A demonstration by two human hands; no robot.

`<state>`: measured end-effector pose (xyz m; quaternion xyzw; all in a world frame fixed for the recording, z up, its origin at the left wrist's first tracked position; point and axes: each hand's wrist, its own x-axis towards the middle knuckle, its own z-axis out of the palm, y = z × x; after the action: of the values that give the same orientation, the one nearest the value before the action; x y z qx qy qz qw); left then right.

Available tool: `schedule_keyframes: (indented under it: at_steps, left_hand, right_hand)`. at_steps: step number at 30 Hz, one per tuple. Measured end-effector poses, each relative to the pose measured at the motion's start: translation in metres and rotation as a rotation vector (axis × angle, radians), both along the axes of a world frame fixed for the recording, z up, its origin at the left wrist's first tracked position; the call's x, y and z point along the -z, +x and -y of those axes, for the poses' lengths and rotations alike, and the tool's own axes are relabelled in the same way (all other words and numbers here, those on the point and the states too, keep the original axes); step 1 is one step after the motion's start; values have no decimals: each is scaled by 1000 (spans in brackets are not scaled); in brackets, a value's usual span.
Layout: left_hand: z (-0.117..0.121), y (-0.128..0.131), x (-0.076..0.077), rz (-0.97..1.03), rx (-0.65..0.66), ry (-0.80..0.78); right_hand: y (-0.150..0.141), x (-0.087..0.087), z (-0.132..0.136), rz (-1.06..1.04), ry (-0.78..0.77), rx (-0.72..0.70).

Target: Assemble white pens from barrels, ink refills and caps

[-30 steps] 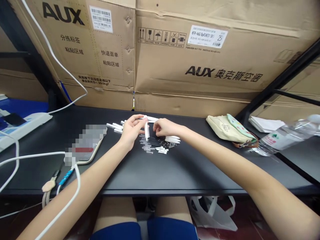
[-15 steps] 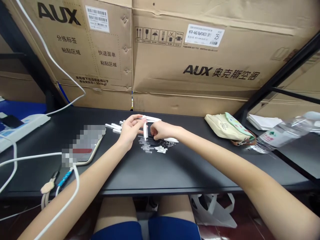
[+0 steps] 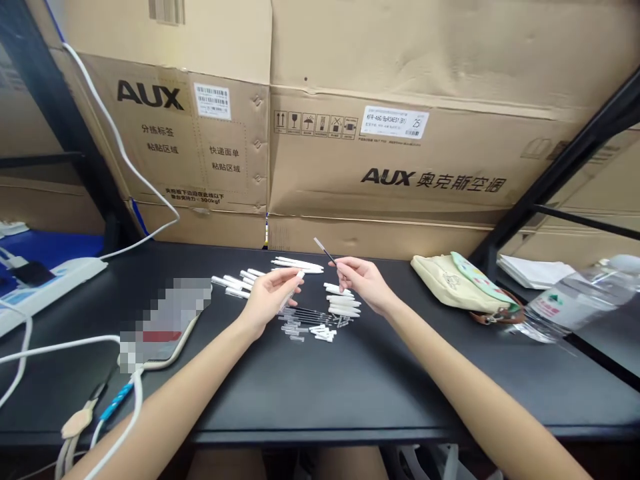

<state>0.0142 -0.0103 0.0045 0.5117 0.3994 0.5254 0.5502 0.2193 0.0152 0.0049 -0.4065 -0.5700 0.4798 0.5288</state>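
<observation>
Pen refill [image 3: 326, 252], thin and dark with a pale metal tip, sits in the right hand [image 3: 363, 283], above the middle of the desk. Its long axis slants, with the tip pointing up and left toward the boxes. The right thumb and forefinger [image 3: 344, 268] pinch its lower end, while the other fingers curl loosely. The left hand [image 3: 273, 297] pinches a white pen barrel [image 3: 298, 277] between thumb and fingers, which lie close together. The barrel tilts, its upper end pointing right toward the refill, and the two hands stay apart.

Below the hands, loose clear tubes [image 3: 295, 327] and white caps [image 3: 323, 333] lie on the black desk [image 3: 320, 393]. A stack of white barrels [image 3: 344, 302] lies just beside the right hand, more barrels [image 3: 233, 285] lie left of the left hand, and long white pieces [image 3: 297, 265] lie above it. A pixelated object [image 3: 163, 320] lies at left, a cloth pouch [image 3: 457, 287] and plastic bottle [image 3: 575, 303] at right, and cardboard boxes [image 3: 400, 153] stand behind.
</observation>
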Motion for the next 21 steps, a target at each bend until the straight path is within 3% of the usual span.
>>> schedule_keyframes:
  at_steps: [5, 9, 16, 21]
  left_hand:
    - [-3, 0, 2, -20, -14, 11]
    - [-6, 1, 5, -29, 0, -1]
    - [-1, 6, 5, -49, 67, -30]
    - [4, 11, 3, -94, 122, -14]
  right_hand:
    - [-1, 12, 5, -183, -56, 90]
    - [-1, 16, 3, -318, -132, 75]
    - [-1, 9, 4, -409, -130, 84]
    - [1, 3, 8, -336, -108, 46]
